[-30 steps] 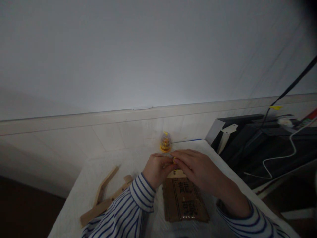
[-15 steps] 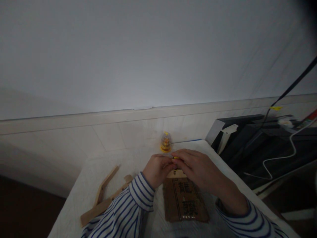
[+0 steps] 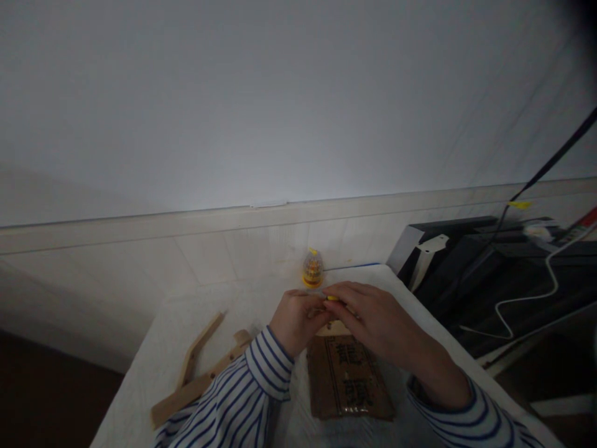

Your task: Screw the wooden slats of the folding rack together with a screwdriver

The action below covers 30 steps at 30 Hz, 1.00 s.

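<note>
A small yellow object (image 3: pixel 333 298) is pinched by the right hand (image 3: pixel 375 316), near the far end of a flat brown cardboard-like piece with black characters (image 3: pixel 347 378); the left hand (image 3: pixel 295 317) is curled just beside, but whether something is grasped there cannot be told
</note>
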Motion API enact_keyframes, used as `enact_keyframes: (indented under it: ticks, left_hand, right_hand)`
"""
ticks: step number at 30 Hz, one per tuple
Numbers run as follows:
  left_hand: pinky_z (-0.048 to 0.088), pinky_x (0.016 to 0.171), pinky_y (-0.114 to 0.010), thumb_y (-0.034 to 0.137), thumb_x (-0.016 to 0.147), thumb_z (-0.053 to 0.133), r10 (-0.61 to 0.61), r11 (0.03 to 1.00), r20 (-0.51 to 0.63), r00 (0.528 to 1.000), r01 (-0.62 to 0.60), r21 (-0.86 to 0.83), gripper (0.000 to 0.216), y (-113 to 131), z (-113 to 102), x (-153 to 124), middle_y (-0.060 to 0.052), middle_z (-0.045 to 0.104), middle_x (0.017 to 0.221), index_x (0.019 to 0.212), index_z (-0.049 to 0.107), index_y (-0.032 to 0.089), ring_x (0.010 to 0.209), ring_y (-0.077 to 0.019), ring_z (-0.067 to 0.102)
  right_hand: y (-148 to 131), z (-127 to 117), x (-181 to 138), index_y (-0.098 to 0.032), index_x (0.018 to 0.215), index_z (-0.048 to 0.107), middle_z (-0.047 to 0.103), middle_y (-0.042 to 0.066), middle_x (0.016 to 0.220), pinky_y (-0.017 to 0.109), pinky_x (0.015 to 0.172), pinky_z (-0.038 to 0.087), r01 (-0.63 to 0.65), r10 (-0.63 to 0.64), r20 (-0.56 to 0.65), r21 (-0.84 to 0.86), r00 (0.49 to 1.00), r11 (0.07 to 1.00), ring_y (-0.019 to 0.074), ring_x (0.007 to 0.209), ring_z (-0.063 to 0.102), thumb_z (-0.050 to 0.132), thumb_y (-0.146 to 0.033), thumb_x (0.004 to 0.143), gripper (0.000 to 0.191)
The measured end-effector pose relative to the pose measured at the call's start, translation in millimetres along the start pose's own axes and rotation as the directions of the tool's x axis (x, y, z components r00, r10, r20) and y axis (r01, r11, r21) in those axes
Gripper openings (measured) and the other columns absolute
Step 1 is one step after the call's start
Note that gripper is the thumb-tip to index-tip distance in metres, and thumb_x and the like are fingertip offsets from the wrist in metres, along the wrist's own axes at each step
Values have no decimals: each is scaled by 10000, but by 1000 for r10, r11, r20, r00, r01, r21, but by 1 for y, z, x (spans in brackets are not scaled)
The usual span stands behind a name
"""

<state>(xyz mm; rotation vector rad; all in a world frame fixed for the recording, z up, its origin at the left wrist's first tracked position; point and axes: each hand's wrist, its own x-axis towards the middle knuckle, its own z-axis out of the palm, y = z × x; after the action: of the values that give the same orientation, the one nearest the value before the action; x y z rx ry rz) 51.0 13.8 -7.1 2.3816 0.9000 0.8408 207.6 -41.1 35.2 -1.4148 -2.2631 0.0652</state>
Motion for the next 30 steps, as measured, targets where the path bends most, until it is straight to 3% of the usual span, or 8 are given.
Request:
enact_keyframes:
  ticks: [6,14,30]
  left_hand:
    - [407,629,-210,204,760,635,11,1000,6,1000,-11,4,117,-1,0,0,1,623,581,662,680,158,580,-120,570]
    - [417,651,-213,205,778,611,3,1000,45,999,-3,-11,97,2,-2,1,-2,650,632,757,702,181,621,-130,583]
    - [438,671,-219,242,826,566,33,992,73,997,-24,-124,158,-1,-1,1,-25,677,693,785,699,168,667,-136,600]
  right_hand:
    - [-3,-4,-1,-153,1174,533,636,119,1092,414,827,486,33,-33,-43,2,999,999,231,991,588,427,-238,883,321]
    - [-5,-5,0,-186,1042,619,668,80,1025,398,807,497,64,-66,-51,-27,997,998,209,922,609,422,-174,869,263]
    - [-1,1,1,-164,992,604,667,82,973,379,777,491,22,-23,-35,-36,999,999,208,885,609,427,-231,894,213]
